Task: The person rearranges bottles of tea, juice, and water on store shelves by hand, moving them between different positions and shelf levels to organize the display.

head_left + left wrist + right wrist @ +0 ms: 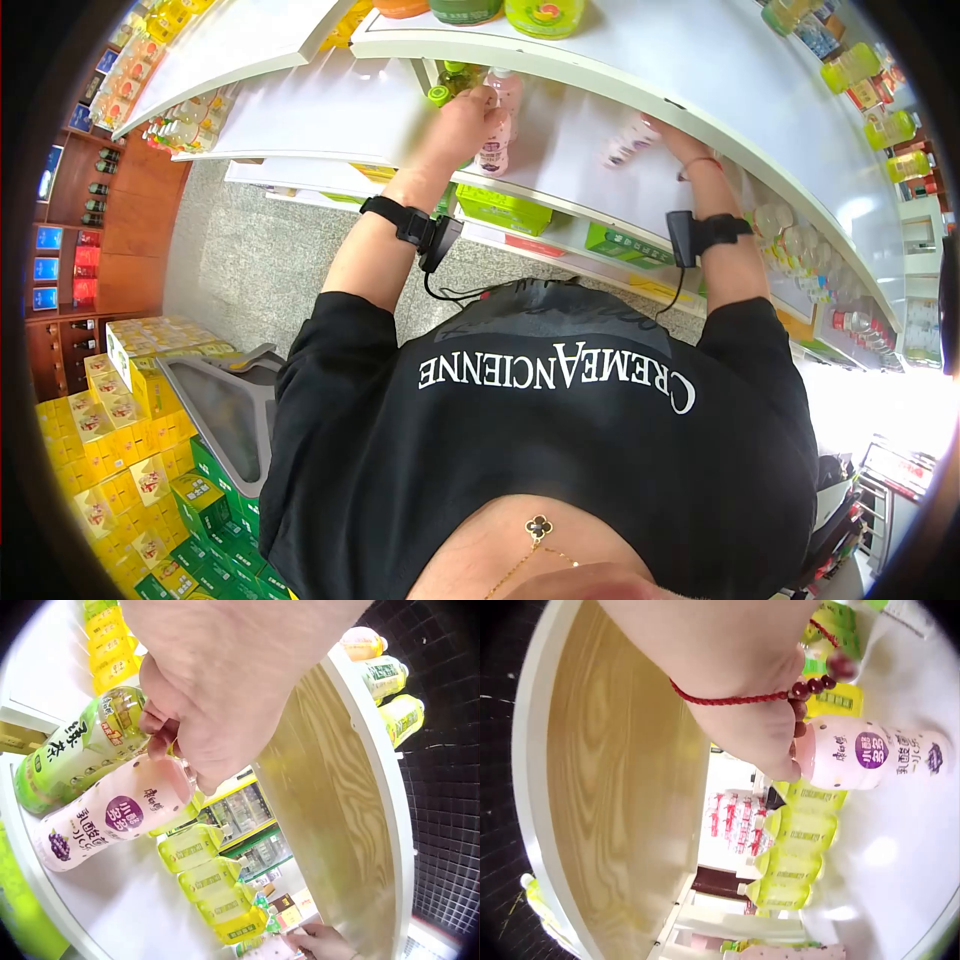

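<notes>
My left hand (466,128) grips the upper end of a pink bottle (493,157) near the shelf's front edge; in the left wrist view the fingers curl round the top of that bottle (112,814). A green tea bottle (79,750) stands right beside it, its top hidden behind the hand. Farther right, my right hand (680,143) holds another pink bottle (630,140) by its neck. The right wrist view shows this bottle (877,754) with its cap covered by the hand (735,712).
The white upper shelf (640,85) overhangs both hands and bears large bottles (545,15). Yellow-green bottles (791,855) stand in a row at a lower level. Green cartons (505,208) lie below the shelf edge. Stacked yellow boxes (120,410) stand at the left on the floor.
</notes>
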The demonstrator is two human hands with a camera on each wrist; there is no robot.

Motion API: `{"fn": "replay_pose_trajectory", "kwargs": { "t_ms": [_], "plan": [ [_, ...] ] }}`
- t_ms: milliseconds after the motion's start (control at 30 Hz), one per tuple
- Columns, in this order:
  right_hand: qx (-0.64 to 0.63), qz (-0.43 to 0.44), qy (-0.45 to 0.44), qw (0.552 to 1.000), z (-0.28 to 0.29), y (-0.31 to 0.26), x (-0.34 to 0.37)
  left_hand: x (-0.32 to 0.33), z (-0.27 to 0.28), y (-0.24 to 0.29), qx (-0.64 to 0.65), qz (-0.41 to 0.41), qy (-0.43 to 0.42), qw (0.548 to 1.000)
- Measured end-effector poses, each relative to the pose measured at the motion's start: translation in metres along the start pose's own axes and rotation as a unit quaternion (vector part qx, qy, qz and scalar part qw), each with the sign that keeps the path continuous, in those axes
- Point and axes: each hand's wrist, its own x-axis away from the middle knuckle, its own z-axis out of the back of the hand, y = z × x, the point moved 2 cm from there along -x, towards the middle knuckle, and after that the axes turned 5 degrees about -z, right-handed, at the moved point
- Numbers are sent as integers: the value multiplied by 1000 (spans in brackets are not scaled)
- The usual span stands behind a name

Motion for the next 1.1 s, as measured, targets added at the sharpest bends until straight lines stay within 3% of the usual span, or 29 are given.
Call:
{"fn": "replay_pose_trajectory", "kwargs": {
  "t_ms": [67,133,400,800,900,967,1100],
  "plan": [
    [148,82,74,983,-21,-37,-14,0,0,-2,8,1,1,1000],
    [195,117,105,968,-38,-73,-29,1,4,1,13,-12,-7,1000],
    [106,108,68,986,-94,-168,-67,-1,4,-4,-3,-4,-14,1000],
    [47,63,29,997,-108,-177,-68,-1,3,-7,6,-66,6,998],
    [30,58,23,998,-105,-174,-65,-3,2,-6,1,-65,1,998],
    [18,52,16,998,-103,-174,-64,-2,5,-4,0,-12,-34,999],
    [-27,24,-20,999,-87,-166,-58,-2,3,-8,10,-25,-16,1000]
  ]
}}
